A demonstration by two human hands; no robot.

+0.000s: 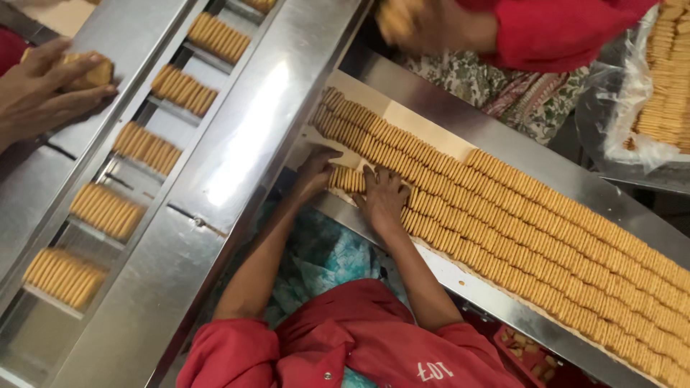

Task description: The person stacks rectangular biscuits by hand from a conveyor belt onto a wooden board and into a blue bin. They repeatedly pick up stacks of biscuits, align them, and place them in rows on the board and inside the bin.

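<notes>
Both hands' fingers clamp short biscuit stack (ends pressed) beside long rows.

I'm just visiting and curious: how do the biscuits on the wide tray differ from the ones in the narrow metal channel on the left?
The long biscuit rows run unbroken along the wide tray, side by side; the short biscuit stacks sit apart, with gaps, in single file down the narrow channel. The left hand and right hand touch the rows; neither touches the stacks. Both are golden biscuits standing on edge.
</notes>
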